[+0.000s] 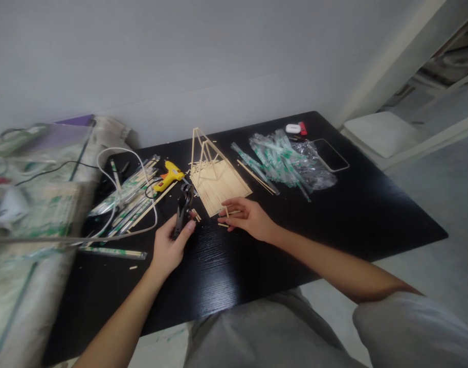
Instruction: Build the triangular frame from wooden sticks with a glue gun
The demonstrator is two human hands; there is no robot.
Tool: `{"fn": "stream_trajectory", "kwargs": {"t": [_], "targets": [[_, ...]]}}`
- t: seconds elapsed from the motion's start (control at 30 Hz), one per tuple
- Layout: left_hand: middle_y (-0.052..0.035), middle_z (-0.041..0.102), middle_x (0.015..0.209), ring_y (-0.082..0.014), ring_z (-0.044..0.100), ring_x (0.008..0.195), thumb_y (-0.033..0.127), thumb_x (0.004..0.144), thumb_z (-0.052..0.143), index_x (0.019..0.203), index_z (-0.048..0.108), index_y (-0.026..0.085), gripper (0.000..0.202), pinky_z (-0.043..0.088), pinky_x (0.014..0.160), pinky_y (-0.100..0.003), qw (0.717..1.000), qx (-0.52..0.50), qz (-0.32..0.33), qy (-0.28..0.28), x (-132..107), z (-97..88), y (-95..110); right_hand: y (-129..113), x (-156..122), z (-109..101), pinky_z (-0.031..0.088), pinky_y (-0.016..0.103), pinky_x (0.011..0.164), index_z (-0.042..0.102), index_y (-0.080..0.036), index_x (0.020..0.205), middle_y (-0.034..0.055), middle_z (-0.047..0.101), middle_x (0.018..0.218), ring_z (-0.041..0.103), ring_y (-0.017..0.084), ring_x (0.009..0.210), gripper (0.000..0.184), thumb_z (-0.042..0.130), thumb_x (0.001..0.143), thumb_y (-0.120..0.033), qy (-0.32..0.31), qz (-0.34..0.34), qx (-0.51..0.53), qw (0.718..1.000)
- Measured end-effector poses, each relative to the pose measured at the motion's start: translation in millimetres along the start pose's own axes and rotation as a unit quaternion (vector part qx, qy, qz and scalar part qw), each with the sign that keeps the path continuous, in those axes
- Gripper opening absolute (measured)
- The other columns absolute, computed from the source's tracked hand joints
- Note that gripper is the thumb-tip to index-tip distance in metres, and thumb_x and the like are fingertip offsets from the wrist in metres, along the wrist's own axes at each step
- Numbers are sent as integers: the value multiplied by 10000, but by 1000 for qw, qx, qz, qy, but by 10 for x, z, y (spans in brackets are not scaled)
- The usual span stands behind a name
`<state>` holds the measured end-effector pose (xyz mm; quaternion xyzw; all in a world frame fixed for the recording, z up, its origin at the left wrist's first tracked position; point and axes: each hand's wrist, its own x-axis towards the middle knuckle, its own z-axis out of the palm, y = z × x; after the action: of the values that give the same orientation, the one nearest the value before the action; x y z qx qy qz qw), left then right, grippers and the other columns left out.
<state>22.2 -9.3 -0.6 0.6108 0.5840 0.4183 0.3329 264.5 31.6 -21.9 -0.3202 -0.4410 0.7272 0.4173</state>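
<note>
My left hand (171,241) is wrapped round a black hand tool (184,207) that looks like a cutter, its head pointing away from me. Short stick pieces (196,215) show just past those fingers. My right hand (252,220) is closed on short pieces of wooden stick (226,210); a few poke out between the fingertips. Beyond both hands lies a flat base of wooden sticks (228,186) laid side by side. An upright triangular frame of sticks (205,145) stands on it. Small loose pieces are scattered near its left edge.
A yellow glue gun (168,177) and wrapped chopsticks (136,197) lie left, crossed by a white cable (156,209). Torn plastic wrappers (275,156), a phone-like dark slab (329,156) and a white case (293,129) are at right. The black table (352,214) ends before a wall.
</note>
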Motion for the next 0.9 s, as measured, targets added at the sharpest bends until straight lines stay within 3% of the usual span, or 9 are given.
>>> {"fn": "stream_trajectory", "kwargs": {"t": [0.13, 0.23, 0.3, 0.4, 0.47, 0.53, 0.7, 0.9], "targets": [[-70, 739, 953, -215, 684, 872, 501, 890, 654, 1066, 729, 154, 396, 545, 826, -330, 1000, 2, 4, -5, -9, 0, 0, -18, -17, 12, 621, 289, 641, 627, -175, 1159, 65, 721, 976, 756, 214, 876, 468, 840, 756, -282, -8, 0, -31, 999], [-65, 736, 947, -212, 681, 875, 489, 895, 654, 1067, 726, 156, 381, 539, 839, -330, 1000, 6, 9, -10, -20, -6, 0, -39, -36, 0, 592, 305, 689, 645, -189, 1186, 37, 703, 918, 715, 178, 817, 412, 788, 802, -236, 7, -62, -143, 988], [-61, 733, 944, -208, 679, 865, 482, 899, 651, 1069, 724, 158, 373, 537, 833, -327, 1000, 10, 11, -14, -25, -7, 1, -53, -51, -16, 574, 351, 802, 671, -197, 1178, 45, 700, 945, 680, 187, 884, 364, 760, 825, -197, 13, -136, -268, 954], [-54, 729, 929, -201, 678, 843, 471, 900, 649, 1063, 722, 160, 359, 535, 814, -318, 1000, 18, 17, -17, -26, -3, 9, -61, -72, -37, 483, 461, 1006, 706, -204, 1154, 92, 678, 1104, 606, 246, 1091, 315, 737, 843, -169, -14, -228, -444, 867], [-49, 728, 914, -200, 677, 834, 466, 901, 645, 1049, 723, 161, 348, 536, 808, -316, 999, 25, 23, -17, -23, 2, 21, -58, -82, -42, 408, 510, 1080, 718, -209, 1142, 114, 646, 1200, 533, 284, 1215, 304, 740, 841, -171, -38, -249, -514, 820], [-47, 728, 906, -200, 677, 831, 464, 904, 639, 1036, 722, 163, 340, 539, 809, -317, 999, 31, 29, -18, -20, 4, 35, -53, -87, -42, 383, 519, 1085, 714, -212, 1152, 117, 645, 1230, 490, 301, 1267, 306, 738, 848, -176, -57, -242, -551, 797], [-40, 722, 887, -195, 672, 830, 451, 908, 633, 1036, 719, 169, 322, 538, 822, -317, 998, 40, 42, -23, -25, 1, 59, -47, -81, -39, 393, 464, 1004, 678, -170, 1218, 100, 722, 1075, 552, 288, 1168, 333, 710, 886, -164, -88, -207, -582, 781], [-37, 720, 891, -194, 669, 828, 451, 906, 631, 1031, 720, 171, 320, 540, 812, -315, 997, 48, 47, -24, -28, 4, 75, -34, -82, -31, 386, 410, 950, 684, -191, 1221, 49, 745, 922, 619, 232, 981, 340, 713, 885, -152, -98, -195, -563, 797]]}}
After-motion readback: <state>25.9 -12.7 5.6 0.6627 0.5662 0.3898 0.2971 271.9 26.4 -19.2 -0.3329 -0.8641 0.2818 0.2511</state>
